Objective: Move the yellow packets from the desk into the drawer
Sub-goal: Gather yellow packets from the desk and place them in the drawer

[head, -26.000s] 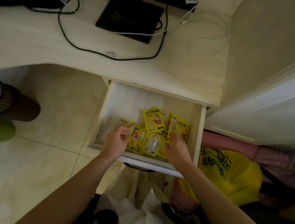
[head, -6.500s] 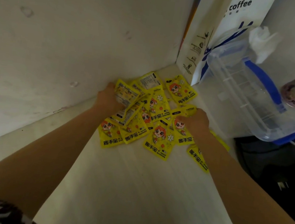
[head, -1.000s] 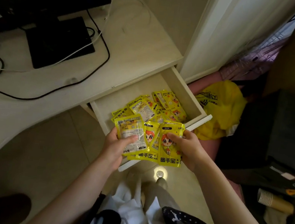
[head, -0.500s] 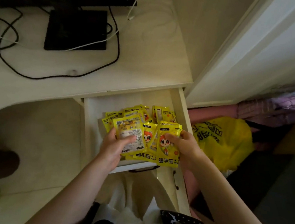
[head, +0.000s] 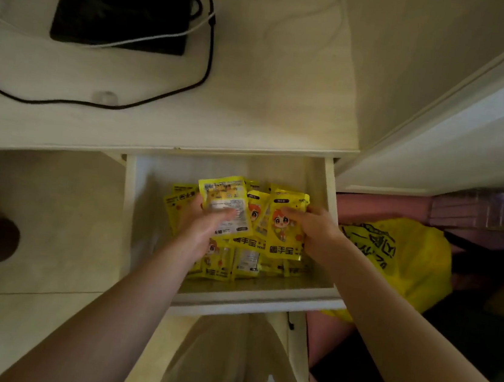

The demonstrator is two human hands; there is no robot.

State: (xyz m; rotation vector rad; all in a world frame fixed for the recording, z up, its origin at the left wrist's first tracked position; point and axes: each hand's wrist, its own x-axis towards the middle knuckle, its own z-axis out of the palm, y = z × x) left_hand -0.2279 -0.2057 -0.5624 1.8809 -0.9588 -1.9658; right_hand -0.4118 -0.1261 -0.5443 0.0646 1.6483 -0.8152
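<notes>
Both my hands hold a fanned bunch of yellow packets (head: 256,220) with a cartoon face, low over the open drawer (head: 256,299). My left hand (head: 205,223) grips the bunch's left side, thumb across a packet turned label side up. My right hand (head: 316,227) pinches the right side. Under the bunch, more yellow packets (head: 235,265) lie piled on the drawer's bottom, toward its right and front. The drawer's left part (head: 150,210) is bare.
The pale desk top (head: 255,102) lies above the drawer, with a black flat device (head: 125,0) and black and white cables (head: 202,67). A yellow plastic bag (head: 394,259) sits right of the drawer. A white cabinet panel (head: 473,132) stands at upper right. Tiled floor (head: 51,213) lies left.
Both hands with the bunch have moved forward from the drawer's front edge to over its inside and lower, close to the piled packets. My head has turned to face the drawer squarely.
</notes>
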